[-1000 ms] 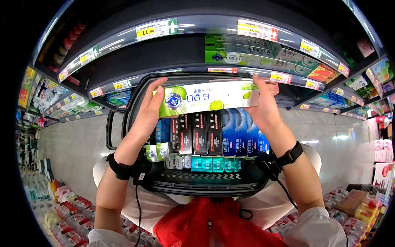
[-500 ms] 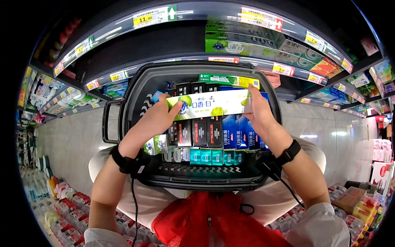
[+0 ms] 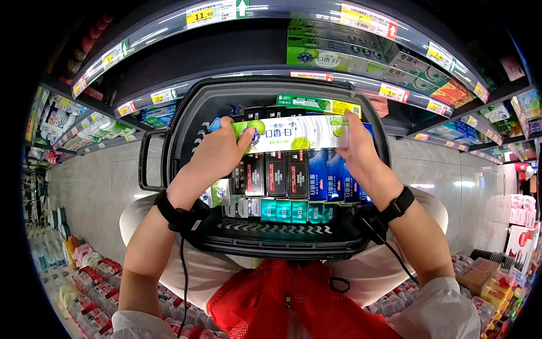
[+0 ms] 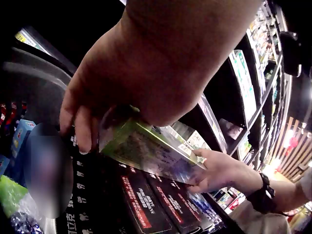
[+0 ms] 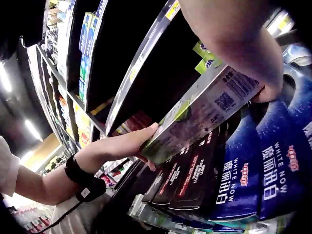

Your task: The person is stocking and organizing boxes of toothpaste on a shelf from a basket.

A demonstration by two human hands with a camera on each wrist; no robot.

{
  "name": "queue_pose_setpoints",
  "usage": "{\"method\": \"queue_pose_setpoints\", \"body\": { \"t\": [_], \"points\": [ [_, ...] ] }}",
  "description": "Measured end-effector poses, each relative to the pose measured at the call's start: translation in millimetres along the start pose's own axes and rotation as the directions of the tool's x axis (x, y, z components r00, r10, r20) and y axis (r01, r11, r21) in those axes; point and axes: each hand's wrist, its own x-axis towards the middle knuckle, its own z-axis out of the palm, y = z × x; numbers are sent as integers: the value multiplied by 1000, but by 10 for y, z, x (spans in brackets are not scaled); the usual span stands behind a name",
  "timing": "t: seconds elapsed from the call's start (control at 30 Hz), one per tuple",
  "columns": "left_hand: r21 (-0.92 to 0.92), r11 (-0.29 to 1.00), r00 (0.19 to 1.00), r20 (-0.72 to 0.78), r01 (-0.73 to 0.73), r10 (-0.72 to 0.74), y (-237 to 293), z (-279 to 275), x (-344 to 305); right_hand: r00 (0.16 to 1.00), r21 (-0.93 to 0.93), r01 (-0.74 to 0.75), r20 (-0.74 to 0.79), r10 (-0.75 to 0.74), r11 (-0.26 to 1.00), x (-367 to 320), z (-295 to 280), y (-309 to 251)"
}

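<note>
A white and green toothpaste box (image 3: pixel 293 134) with lime pictures spans the space between both hands, over the black basket (image 3: pixel 243 233). My left hand (image 3: pixel 217 151) grips its left end, thumb on the printed front. At the opposite end, my right hand (image 3: pixel 361 148) holds the box, its fingers partly hidden. Below it stand black toothpaste boxes (image 3: pixel 276 178) in a row, beside blue boxes (image 3: pixel 336 178). Teal boxes (image 3: pixel 285 211) line the near side. A green and yellow box (image 3: pixel 319 105) lies along the basket's far side.
Ahead is a dark shelf with price strips (image 3: pixel 203 14), holding stacked green toothpaste boxes (image 3: pixel 333 53) and grey-green cartons (image 3: pixel 412 68) on the right. The basket's handle (image 3: pixel 149 161) sticks out at left. Wrapped packs (image 3: pixel 99 282) cover the floor near the person's legs.
Both hands have lowered the toothpaste box toward the basket, and it looks smaller in the head view. The green and yellow box behind it has come into sight. Both hands keep their hold.
</note>
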Motion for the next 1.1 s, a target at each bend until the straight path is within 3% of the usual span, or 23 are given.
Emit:
{"method": "queue_pose_setpoints", "body": {
  "t": [0.17, 0.43, 0.67, 0.73, 0.9, 0.97, 1.1],
  "points": [
    [-30, 999, 1000, 9, -16, 16, 8, -106, -56, 995, 118, 95, -19, -94, 988, -1, 101, -12],
    [141, 986, 994, -45, -88, 96, -2, -142, -92, 995, 131, 100, -39, -95, 986, -22, 160, -34],
    [219, 972, 996, -6, -83, 86, -18, -208, -99, 995, 172, 99, -1, -100, 980, 13, 125, -3],
    [305, 903, 936, -82, -303, 342, -122, -273, -70, 994, 185, 106, 9, -110, 977, -33, 151, 20],
    [392, 845, 904, -70, -365, 423, -218, -323, -10, 995, 196, 87, 35, -96, 977, -98, 197, 12],
    [397, 787, 858, 5, -472, 513, -209, -391, -31, 992, 204, 97, 61, -112, 974, -82, 187, 15],
    [359, 793, 861, 67, -492, 504, -202, -441, -45, 994, 195, 98, 35, -107, 976, -9, 170, 43]
  ]
}}
